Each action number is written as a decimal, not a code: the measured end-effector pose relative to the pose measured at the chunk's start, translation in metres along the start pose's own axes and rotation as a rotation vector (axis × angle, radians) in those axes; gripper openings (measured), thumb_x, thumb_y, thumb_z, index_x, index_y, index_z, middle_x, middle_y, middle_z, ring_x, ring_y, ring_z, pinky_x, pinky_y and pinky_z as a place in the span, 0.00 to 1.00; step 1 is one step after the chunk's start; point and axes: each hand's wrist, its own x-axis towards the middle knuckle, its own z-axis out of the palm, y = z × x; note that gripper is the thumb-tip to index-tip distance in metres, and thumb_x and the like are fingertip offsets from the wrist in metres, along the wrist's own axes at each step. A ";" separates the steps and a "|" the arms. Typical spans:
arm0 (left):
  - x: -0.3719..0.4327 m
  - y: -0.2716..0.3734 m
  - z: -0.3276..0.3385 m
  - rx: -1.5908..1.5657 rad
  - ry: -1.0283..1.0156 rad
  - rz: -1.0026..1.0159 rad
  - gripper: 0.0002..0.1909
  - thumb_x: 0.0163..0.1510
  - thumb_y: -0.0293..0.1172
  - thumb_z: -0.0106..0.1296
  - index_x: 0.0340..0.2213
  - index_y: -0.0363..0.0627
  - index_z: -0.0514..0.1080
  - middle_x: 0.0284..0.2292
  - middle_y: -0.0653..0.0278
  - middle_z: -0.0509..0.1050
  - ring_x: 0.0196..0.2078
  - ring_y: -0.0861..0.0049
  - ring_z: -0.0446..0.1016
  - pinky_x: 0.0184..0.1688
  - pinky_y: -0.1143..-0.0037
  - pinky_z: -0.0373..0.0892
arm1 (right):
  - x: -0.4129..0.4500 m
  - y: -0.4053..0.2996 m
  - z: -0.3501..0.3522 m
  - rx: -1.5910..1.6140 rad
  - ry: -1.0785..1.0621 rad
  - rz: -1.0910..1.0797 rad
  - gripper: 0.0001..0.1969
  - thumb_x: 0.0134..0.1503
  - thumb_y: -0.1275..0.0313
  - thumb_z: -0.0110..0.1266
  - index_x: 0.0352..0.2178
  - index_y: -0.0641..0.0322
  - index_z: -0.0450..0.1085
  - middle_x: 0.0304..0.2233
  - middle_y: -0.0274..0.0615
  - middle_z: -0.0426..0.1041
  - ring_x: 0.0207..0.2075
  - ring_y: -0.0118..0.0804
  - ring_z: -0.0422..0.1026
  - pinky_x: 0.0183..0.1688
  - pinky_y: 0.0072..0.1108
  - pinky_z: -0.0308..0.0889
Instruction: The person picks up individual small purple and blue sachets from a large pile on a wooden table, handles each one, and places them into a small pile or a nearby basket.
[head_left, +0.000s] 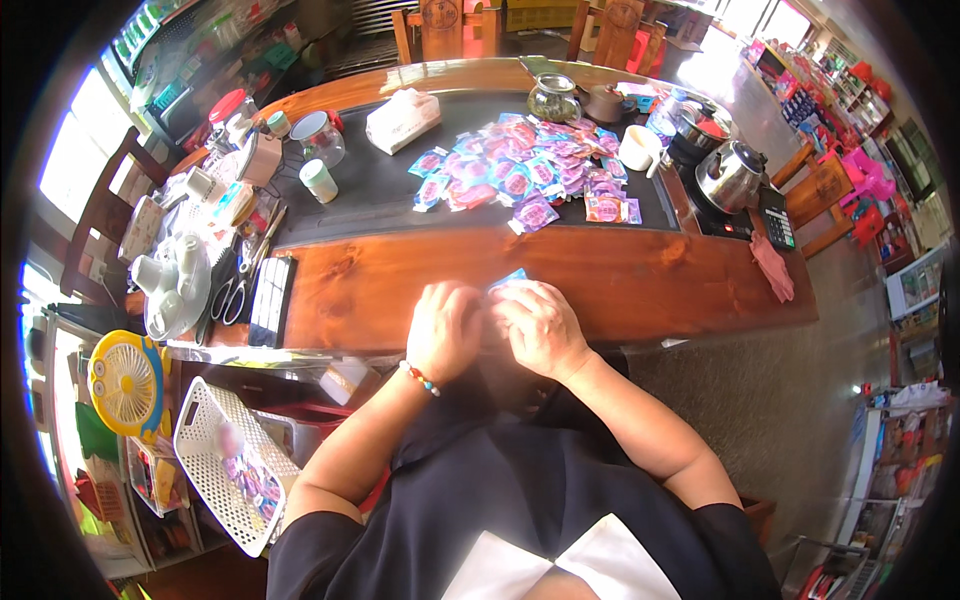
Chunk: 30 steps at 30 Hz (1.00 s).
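Observation:
My right hand (541, 324) is closed around a small sachet, whose blue corner (511, 278) sticks out above the fingers. Close beside it, my left hand (444, 328) is blurred, with its fingers curled towards the right hand. Whether the left fingers touch the sachet cannot be made out. Both hands are over the front edge of the wooden table (375, 259). Beyond them, a heap of purple, pink and blue sachets (517, 169) lies on the dark table inset. Low on my left, a white perforated basket (196, 469) holds many similar sachets (253, 484); a blurred pinkish round thing (229, 440) shows above them.
On the left are scissors (229, 296), a dark phone-like slab (271, 304), cups on a tray (176, 281) and a yellow fan (126, 382). A tissue pack (403, 121) lies behind. At right are a white mug (639, 147), a metal kettle (731, 178) and a calculator (775, 216).

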 end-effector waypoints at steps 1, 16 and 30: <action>0.003 0.001 0.001 0.000 -0.003 0.004 0.10 0.52 0.26 0.62 0.37 0.41 0.76 0.40 0.56 0.77 0.45 0.54 0.74 0.51 0.64 0.70 | -0.001 0.001 -0.001 -0.001 0.004 0.003 0.09 0.51 0.76 0.58 0.34 0.64 0.79 0.41 0.45 0.80 0.47 0.48 0.77 0.52 0.38 0.72; 0.043 0.000 0.016 -0.024 -0.275 -0.304 0.11 0.51 0.34 0.65 0.33 0.41 0.80 0.31 0.54 0.81 0.36 0.56 0.80 0.42 0.64 0.76 | -0.014 0.044 -0.009 -0.095 0.101 0.207 0.10 0.52 0.77 0.57 0.37 0.58 0.78 0.42 0.42 0.81 0.46 0.47 0.77 0.50 0.38 0.71; 0.051 0.008 0.023 0.053 -0.115 0.529 0.09 0.47 0.26 0.58 0.34 0.48 0.78 0.36 0.62 0.78 0.40 0.64 0.77 0.39 0.66 0.73 | -0.024 0.050 -0.017 0.601 0.345 0.711 0.13 0.65 0.79 0.50 0.49 0.66 0.76 0.45 0.44 0.81 0.41 0.31 0.80 0.45 0.23 0.75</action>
